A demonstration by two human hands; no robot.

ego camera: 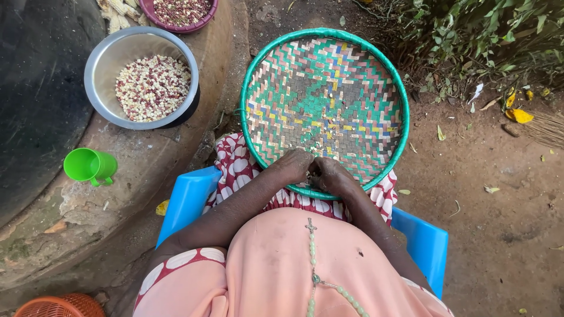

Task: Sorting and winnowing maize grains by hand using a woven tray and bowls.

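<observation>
my left hand [294,164] and right hand [330,175] curled together at the near rim of the woven tray [324,97] on my lap, can't tell what's in them, metal bowl [141,76] of kernels off left, green cup [89,166] nearby

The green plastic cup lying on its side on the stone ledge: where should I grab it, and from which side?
Take the green cup round its body from above, near the open end. It lies on its side on the ledge with the mouth towards the dark basin and the small handle low on the near side, probably awkward to pinch. The left hand is closer; both hands rest at the woven tray's near rim.
</observation>
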